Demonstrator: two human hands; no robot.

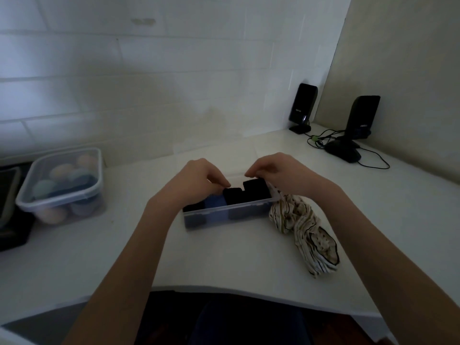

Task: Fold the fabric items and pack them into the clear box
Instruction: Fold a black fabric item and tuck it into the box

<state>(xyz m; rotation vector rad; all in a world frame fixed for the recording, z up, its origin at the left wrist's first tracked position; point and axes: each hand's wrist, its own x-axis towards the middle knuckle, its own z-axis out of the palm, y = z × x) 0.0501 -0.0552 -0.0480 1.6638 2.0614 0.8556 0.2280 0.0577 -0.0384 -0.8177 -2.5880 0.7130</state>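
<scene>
A clear box point(224, 216) sits on the white table in front of me. Inside it stand folded black fabric pieces point(245, 192) and a blue one point(215, 202). My left hand point(199, 178) reaches into the box from the left, its curled fingertips pressing on the left black piece. My right hand point(273, 171) hovers over the box's far right corner, fingers bent down onto the right black piece. A crumpled cream cloth with dark stripes point(302, 227) lies on the table right of the box, touching its corner.
A second clear container point(62, 185) holding round pastel items stands at the left, next to a dark object point(10, 207) at the frame's edge. Two black speakers point(302, 108) point(358, 125) with cables stand at the back right by the wall.
</scene>
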